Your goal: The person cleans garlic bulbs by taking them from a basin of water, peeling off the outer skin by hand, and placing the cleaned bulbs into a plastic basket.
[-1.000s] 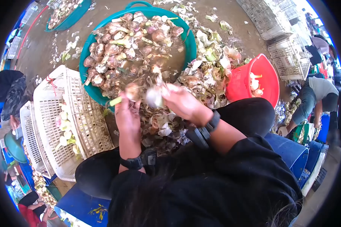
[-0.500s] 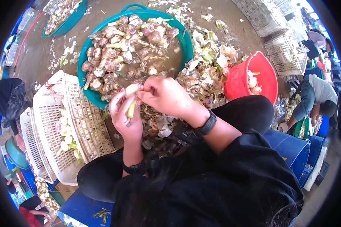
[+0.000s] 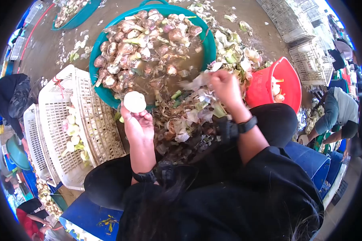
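My left hand [image 3: 139, 125] is raised in front of the teal tub [image 3: 211, 48], its fingers curled round a peeled white bulb [image 3: 134, 102] that looks like garlic. The bulb's smooth, round side faces up. My right hand [image 3: 226, 86], a little blurred, is apart from it, to the right over the tub's near edge. A strip of pale peel [image 3: 196, 82] trails leftward from its pinched fingers. Muddy, unpeeled bulbs [image 3: 124, 50] with cut stalks heap up in brown water in the tub.
Discarded peels [image 3: 185, 120] lie beside the tub. A red bucket [image 3: 259, 90] with a few bulbs stands right. At left, a white plastic crate [image 3: 54, 108] holds peeled bulbs. Co-workers [image 3: 340, 108] bend at both sides. White crates [image 3: 285, 20] are stacked at the back.
My hands have parted. The right one has moved right, away from the bulb, with a strip of peel. My left hand has turned the bulb so its round side shows.
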Demonstrator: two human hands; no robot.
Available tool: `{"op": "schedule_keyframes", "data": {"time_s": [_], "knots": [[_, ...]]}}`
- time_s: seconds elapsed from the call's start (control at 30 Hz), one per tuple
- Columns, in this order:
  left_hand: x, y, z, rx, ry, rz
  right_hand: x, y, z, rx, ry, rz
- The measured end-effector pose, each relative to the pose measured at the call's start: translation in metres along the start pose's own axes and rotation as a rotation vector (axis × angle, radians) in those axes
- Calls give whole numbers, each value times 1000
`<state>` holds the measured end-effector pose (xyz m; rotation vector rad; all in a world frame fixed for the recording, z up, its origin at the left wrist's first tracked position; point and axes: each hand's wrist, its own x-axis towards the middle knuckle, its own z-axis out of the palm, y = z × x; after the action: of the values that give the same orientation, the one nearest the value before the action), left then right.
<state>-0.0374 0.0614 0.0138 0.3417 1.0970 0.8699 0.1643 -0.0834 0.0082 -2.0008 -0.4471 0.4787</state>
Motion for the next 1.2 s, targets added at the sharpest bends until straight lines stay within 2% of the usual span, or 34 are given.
{"op": "schedule_keyframes", "data": {"time_s": [0.03,0.07,0.1,0.13,0.17,0.2,0.23,0.27,0.33,0.4,0.43,0.47,0.5,0.53,0.57,0.6,0.67,0.7,0.73,0.77,0.8,0.87,0.9,0.93,1.0,1.07,1.1,1.13,1.2], "knots": [[5,2,-8,-72,-67,-111,-3,-3,-5,6,-7,1],[8,3,-14,-146,-138,-222,-9,-5,-10,-29,-323,-19],[10,4,-12,-128,-120,-236,-15,-9,-13,-66,-635,-40],[9,5,-10,-127,-122,-235,-22,-22,-7,-264,-954,-168],[7,3,-7,-121,-66,-204,-31,-31,4,-353,-1051,-339],[4,2,-4,-112,-10,-176,-39,-36,17,-364,-983,-426],[2,0,-1,-110,-8,-180,-40,-47,33,-303,-918,-318],[0,0,2,-33,-25,-80,-43,-63,48,-142,-759,-270],[-13,-3,17,51,13,102,-46,-81,78,-85,-606,-469],[-7,9,-5,-99,-32,92,-40,-84,100,-124,-639,-507],[8,29,-29,-319,-261,183,-24,-61,116,-169,-657,-557],[0,57,-34,-581,-258,110,-3,-42,133,-215,-678,-608],[-9,77,-24,-757,-80,286,14,-42,126,30,-843,-103],[-14,89,-19,-655,154,435,31,-27,134,498,-742,105],[-18,90,-15,-610,176,427,53,-14,144,509,-473,583],[-19,85,-9,-564,193,418,51,-33,133,669,-600,824],[1,55,-8,-307,186,292,63,43,201,151,-606,433],[13,38,-11,-162,175,232,57,45,216,148,-612,427],[21,26,-12,-15,163,171,44,45,227,215,-604,523],[22,21,-8,-17,164,174,36,40,231,281,-595,620],[23,17,-5,74,192,160,37,38,228,280,-599,617],[23,14,1,151,232,152,42,12,200,66,-869,531],[21,15,5,267,256,112,38,-3,185,-21,-883,386],[20,13,8,384,276,66,30,-14,171,-31,-889,387],[25,7,8,409,136,-4,10,-32,139,124,-925,157],[27,2,6,429,-96,36,-3,-54,111,8,-998,-180],[16,6,16,419,-55,108,-8,-54,107,-105,-862,-459],[14,5,17,423,-62,107,-9,-54,101,-105,-855,-457],[12,4,18,473,-99,64,-10,-61,89,-332,-915,-486]]}}
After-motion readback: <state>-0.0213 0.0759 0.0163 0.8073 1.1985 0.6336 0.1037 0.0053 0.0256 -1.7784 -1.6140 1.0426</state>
